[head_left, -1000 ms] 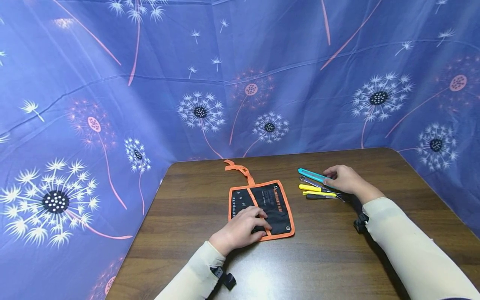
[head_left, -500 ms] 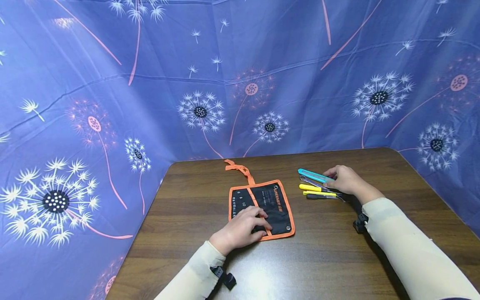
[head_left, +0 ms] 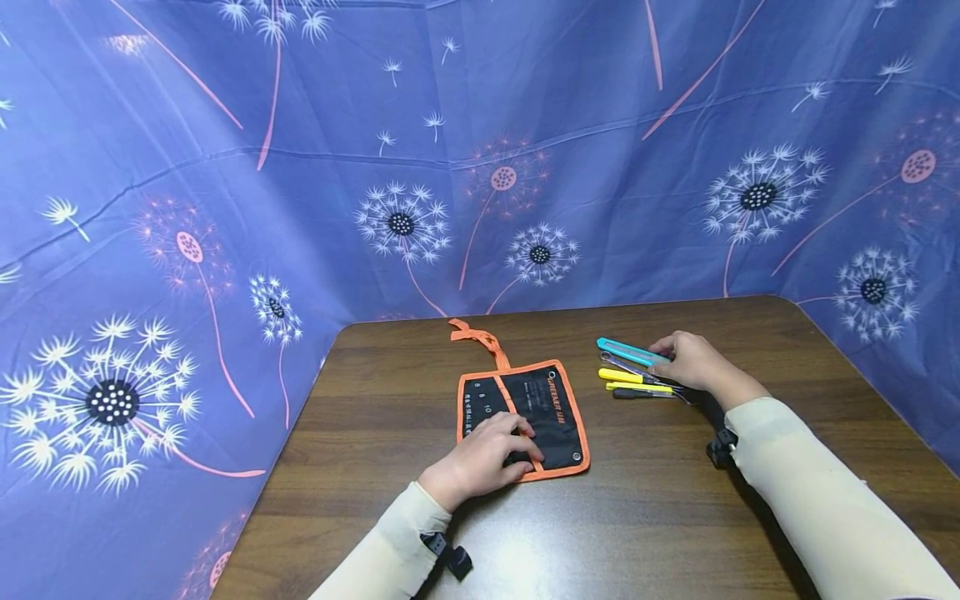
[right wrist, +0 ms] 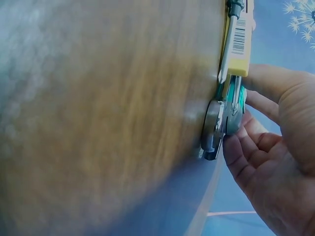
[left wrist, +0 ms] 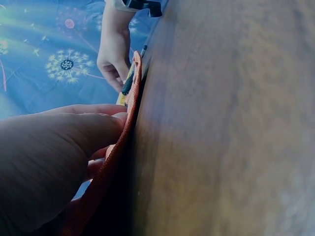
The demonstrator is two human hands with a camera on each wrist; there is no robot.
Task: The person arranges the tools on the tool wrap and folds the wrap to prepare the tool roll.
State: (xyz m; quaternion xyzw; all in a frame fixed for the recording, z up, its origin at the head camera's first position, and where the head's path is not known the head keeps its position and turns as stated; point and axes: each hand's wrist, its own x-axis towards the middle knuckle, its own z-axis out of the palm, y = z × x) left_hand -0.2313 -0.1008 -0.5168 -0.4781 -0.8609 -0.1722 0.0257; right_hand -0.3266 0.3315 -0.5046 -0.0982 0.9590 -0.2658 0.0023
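My left hand [head_left: 483, 458] rests on a black tool pouch [head_left: 547, 417] with orange trim, its fingers loosely bent over the fabric. The thumb lies by the near orange edge [left wrist: 118, 142] in the left wrist view. To the right, my right hand [head_left: 693, 360] pinches the right end of a teal utility knife [head_left: 626, 351]. This knife lies along the far side of a small group of tools. Beside it are a metal wrench [head_left: 618, 361], yellow-handled tools [head_left: 618, 375] and a black-handled screwdriver [head_left: 637, 393]. In the right wrist view, the fingers curl behind the rounded metal tool end [right wrist: 234, 118].
An orange tie strap [head_left: 487, 340] runs from the pouch toward the back edge of the brown wooden table [head_left: 360, 417]. A blue dandelion-patterned cloth [head_left: 337, 233] hangs behind and to the sides of the table. Bare wood separates pouch and tools.
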